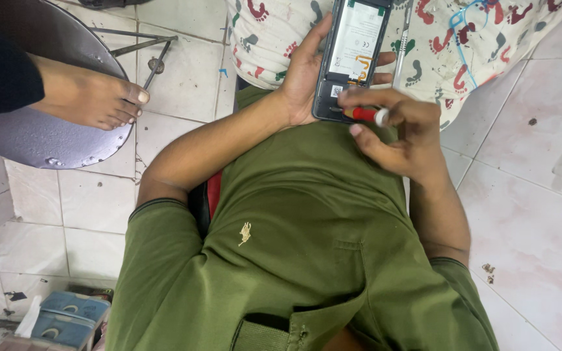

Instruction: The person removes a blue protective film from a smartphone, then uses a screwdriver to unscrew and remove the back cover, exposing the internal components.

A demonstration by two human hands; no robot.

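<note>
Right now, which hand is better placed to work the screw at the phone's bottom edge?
Probably the right hand: it holds the screwdriver at the phone, which the left hand cradles.

In the upper middle of the frame, the left hand (307, 75) cradles an opened phone (352, 55), its back cover off and the pale battery showing. The right hand (404, 133) pinches a small red-handled screwdriver (367, 115) with a white cap, its tip touching the phone's lower edge. Both forearms rest against an olive green shirt (294, 247) that fills the lower centre. Behind the phone lies a white cloth (450, 45) printed with coloured footprints. At upper left, a bare foot (89, 97) rests on a round dark metal stool (47, 136), which stands on the pale tiled floor (528, 214). A blue sandal (66, 322) sits at lower left.
</note>
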